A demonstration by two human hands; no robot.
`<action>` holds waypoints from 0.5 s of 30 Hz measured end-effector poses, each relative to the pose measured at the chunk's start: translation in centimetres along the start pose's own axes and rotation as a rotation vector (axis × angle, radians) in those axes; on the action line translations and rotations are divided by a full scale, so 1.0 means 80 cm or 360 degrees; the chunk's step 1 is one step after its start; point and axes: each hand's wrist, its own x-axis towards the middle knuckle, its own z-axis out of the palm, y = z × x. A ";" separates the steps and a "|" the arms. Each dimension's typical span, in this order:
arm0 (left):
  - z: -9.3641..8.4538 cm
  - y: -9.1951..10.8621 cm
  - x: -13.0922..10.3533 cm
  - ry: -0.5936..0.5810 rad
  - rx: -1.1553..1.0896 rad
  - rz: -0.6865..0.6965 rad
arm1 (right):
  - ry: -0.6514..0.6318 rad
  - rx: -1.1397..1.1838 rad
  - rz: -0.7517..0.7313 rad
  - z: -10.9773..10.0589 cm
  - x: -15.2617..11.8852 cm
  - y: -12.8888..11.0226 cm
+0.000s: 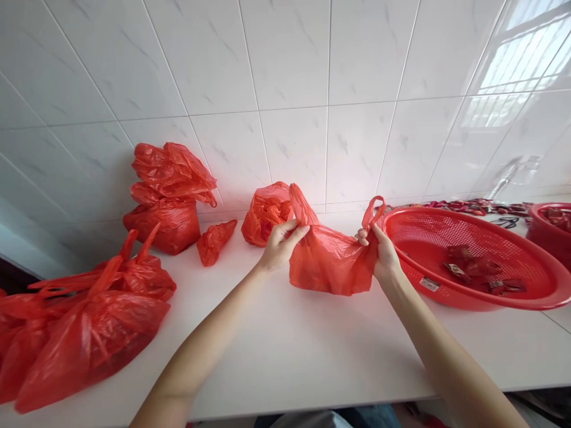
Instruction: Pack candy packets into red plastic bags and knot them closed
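Note:
A thin red plastic bag (332,261) hangs between my two hands above the white table, its handles sticking up and its body flat. My left hand (283,242) pinches it near the left handle, thumb against fingers. At the right handle, my right hand (382,249) has its fingers closed on the bag. Just right of that hand stands a large red oval basket (422,238) with perforated walls. Several small dark red packets (477,266) lie on its bottom. Behind my left hand, a red bag stuffed with crumpled plastic (267,214) rests by the wall.
Filled, tied red bags (102,327) cover the table's left end. More red bags (167,220) are stacked against the tiled wall (294,148), beside a small crumpled one (215,242). Another red basket (551,229) stands far right. Small packets (464,206) lie behind the large basket.

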 end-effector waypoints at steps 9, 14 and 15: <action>0.011 0.029 0.025 0.0002 0.0028 -0.0044 | -0.0046 0.0005 0.0062 -0.006 -0.008 0.006; 0.007 0.009 0.018 -0.0015 0.0007 -0.0171 | -0.0135 -0.0060 -0.0040 -0.005 -0.016 0.010; 0.007 0.008 0.017 -0.0006 -0.0027 -0.0180 | -0.0150 -0.0096 -0.0045 -0.005 -0.017 0.011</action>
